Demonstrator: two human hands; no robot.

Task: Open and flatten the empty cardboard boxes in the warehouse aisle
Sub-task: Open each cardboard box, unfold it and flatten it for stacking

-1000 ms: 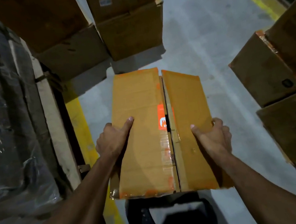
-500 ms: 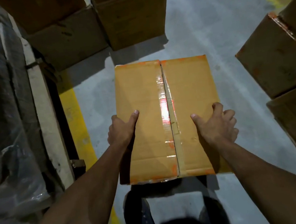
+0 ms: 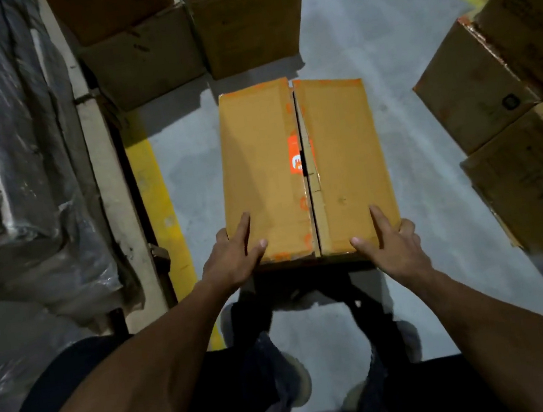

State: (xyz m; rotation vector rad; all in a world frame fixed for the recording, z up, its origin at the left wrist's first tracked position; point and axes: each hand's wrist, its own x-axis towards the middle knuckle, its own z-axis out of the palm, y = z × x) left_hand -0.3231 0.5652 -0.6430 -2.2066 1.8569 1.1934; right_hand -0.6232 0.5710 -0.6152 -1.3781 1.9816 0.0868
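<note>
An orange-brown cardboard box (image 3: 265, 172) is held in front of me above the grey floor, its two top flaps meeting at a narrow dark seam with torn orange tape. My left hand (image 3: 232, 259) grips the near left corner, thumb and forefinger lying on the top flap, the other fingers wrapped down the side. At the near right corner my right hand (image 3: 389, 242) holds on the same way, thumb and forefinger on top, the rest curled over the right edge.
Stacked brown boxes (image 3: 239, 26) stand just beyond the held box, and more boxes (image 3: 503, 88) are piled on the right. A plastic-wrapped pallet load (image 3: 17, 170) lines the left beside a yellow floor stripe (image 3: 154, 193). My legs and shoes (image 3: 296, 382) are below.
Both hands slid back along the box sides to its near corners. The seam between the flaps has opened a little again, and the box sits farther from my body.
</note>
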